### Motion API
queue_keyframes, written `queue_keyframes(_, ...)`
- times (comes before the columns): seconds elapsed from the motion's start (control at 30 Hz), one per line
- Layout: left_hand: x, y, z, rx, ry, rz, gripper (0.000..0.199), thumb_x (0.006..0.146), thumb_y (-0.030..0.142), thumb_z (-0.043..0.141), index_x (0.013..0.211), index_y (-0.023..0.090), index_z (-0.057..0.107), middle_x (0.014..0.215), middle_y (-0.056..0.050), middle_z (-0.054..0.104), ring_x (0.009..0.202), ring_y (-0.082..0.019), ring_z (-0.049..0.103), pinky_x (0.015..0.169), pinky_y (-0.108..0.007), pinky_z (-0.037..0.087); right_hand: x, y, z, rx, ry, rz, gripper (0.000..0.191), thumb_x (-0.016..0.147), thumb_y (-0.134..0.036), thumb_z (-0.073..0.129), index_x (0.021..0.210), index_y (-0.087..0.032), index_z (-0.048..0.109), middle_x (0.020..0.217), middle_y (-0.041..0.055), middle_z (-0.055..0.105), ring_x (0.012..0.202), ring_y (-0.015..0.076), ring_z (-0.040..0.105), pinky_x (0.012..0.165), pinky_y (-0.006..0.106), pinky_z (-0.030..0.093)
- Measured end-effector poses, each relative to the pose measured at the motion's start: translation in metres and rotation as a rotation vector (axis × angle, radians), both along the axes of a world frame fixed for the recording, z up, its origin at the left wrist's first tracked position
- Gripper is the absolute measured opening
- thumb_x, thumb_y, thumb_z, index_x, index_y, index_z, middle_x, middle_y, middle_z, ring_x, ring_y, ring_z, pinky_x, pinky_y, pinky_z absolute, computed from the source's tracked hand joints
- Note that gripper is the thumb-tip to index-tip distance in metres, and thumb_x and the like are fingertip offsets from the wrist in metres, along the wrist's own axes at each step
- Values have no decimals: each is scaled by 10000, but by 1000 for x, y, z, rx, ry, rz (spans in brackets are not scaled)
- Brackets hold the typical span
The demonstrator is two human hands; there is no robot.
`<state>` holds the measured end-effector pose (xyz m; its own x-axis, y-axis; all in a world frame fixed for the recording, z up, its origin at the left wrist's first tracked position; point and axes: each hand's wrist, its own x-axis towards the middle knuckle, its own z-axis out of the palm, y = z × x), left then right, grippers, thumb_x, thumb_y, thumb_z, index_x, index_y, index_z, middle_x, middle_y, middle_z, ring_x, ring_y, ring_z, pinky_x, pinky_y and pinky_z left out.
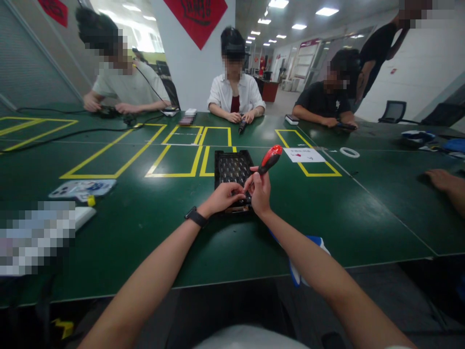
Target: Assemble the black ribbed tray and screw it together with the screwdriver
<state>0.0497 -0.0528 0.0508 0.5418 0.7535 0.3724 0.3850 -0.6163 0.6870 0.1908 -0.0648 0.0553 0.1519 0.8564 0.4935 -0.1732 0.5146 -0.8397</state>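
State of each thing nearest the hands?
Red-and-black-handled screwdriver: in right hand, handle up, tilted
Black rectangular plastic tray: open, flat, holding small silvery pieces
Black wristband: worn
Blue-and-white item: partly hidden, overhanging green table
White paper sheet: lying flat

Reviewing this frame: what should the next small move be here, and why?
Probably the left hand should steady the lower end of the screwdriver: the right hand grips it with the handle tilted up, and the left hand sits close beside, over the near part of the black case. Whether the left hand pinches anything small can't be made out.
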Motion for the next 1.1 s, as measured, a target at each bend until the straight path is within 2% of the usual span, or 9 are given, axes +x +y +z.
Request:
queue_keyframes(0.13,0,-1,1,-10,-4,-47,198,864,297,523,816,133,623,775,-16,652,714,-121,573,676,-229,417,1,0,2,-19,-54,18,281,905,-426,396,1015,-193,510,499,-83,492,378,48,369,420,172,294)
queue_keyframes(0.27,1,-3,4,-58,-56,-17,225,834,353,571,902,141,605,771,-7,637,700,-122,575,669,-237,434,1,-1,4,-41,-80,-60,291,894,-436,421,1002,-188,527,501,-86,453,411,51,390,451,176,321)
queue_keyframes(0.5,1,-3,5,-93,-28,5,256,755,395,661,777,142,629,739,-11,637,683,-125,571,666,-246,445,0,0,1,-26,-33,-84,273,900,-433,409,1022,-205,496,533,-84,424,447,58,393,463,177,321)
queue_keyframes(0.63,1,-3,4,-65,9,14,253,771,393,643,774,141,629,731,-12,636,669,-124,564,650,-242,435,0,2,1,-26,-37,-68,271,896,-436,416,1026,-207,482,542,-83,434,455,59,405,473,178,333)
queue_keyframes(0.77,0,-1,3,10,57,2,185,822,319,587,804,141,637,757,-21,651,680,-127,570,649,-232,418,0,3,2,-16,-51,-21,266,886,-422,449,1045,-210,467,541,-87,441,451,58,410,469,176,336)
queue_keyframes(0.93,0,2,0,47,111,-18,173,857,263,526,877,152,657,827,-36,678,727,-140,591,676,-235,419,0,3,2,-17,-63,6,269,914,-411,381,1054,-204,480,535,-85,445,418,53,357,444,176,312)
queue_keyframes(1.1,2,1,1,54,115,24,230,853,355,532,858,152,640,804,-30,655,726,-144,571,682,-245,414,-1,1,0,-5,-46,-29,275,914,-409,380,1069,-203,475,548,-83,425,437,55,361,456,176,318)
